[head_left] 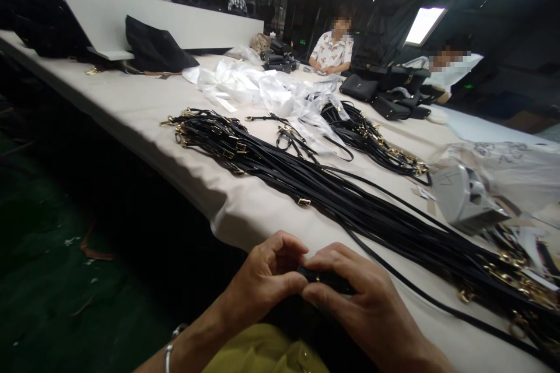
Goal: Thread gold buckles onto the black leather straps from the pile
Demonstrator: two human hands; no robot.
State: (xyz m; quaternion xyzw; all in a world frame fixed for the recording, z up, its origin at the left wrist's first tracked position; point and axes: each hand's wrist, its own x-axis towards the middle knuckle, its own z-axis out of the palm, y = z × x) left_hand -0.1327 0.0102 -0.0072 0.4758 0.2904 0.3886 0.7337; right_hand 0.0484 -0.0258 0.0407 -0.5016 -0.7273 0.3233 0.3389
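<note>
At the table's near edge my left hand (266, 280) and my right hand (354, 297) meet, both pinched closed on the end of a thin black strap (326, 278). The strap runs off to the right across the white table (144, 122). Just beyond my hands lies a long bundle of black straps with gold buckles (280, 169), stretching from the middle left to the far right edge.
A second strap bundle (371, 140) and clear plastic wrapping (271, 90) lie further back. A grey device (464, 198) sits on plastic bags at right. Black handbags (359, 88) and a black pouch (155, 46) rest at the back, where other people sit.
</note>
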